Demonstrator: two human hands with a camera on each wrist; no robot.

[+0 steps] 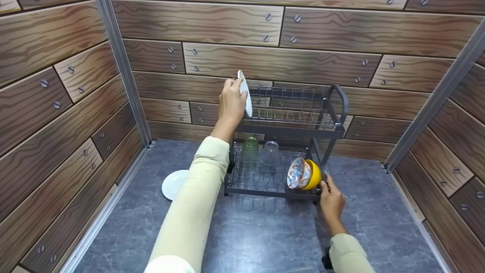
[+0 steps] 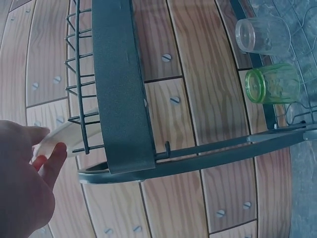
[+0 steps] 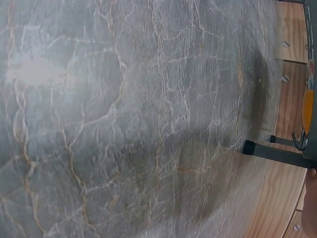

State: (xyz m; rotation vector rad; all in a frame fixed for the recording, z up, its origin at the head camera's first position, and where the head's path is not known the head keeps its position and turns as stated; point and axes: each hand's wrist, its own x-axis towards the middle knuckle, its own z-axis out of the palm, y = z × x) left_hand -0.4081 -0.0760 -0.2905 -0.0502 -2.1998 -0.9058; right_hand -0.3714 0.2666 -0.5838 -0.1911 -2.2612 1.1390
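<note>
My left hand [image 1: 232,99] pinches a white plate [image 1: 245,94] that stands on edge at the left end of the dish rack's upper tier [image 1: 291,131]. In the left wrist view the plate [image 2: 74,136] shows behind the rack's wires, with the thumb and fingers of my left hand [image 2: 29,173] at its edge. Down at the lower right corner, my right hand [image 1: 332,201] grips the side frame of the rack. Right beside it, a patterned bowl [image 1: 296,174] and a yellow bowl [image 1: 313,175] lean tilted together on the lower tier.
A green glass [image 1: 250,148] and a clear glass [image 1: 270,151] stand upside down on the lower tier. Another white plate [image 1: 173,185] lies on the grey marbled surface [image 1: 265,235] left of the rack, partly behind my left sleeve. Wood-patterned walls [image 1: 227,22] enclose the back and sides.
</note>
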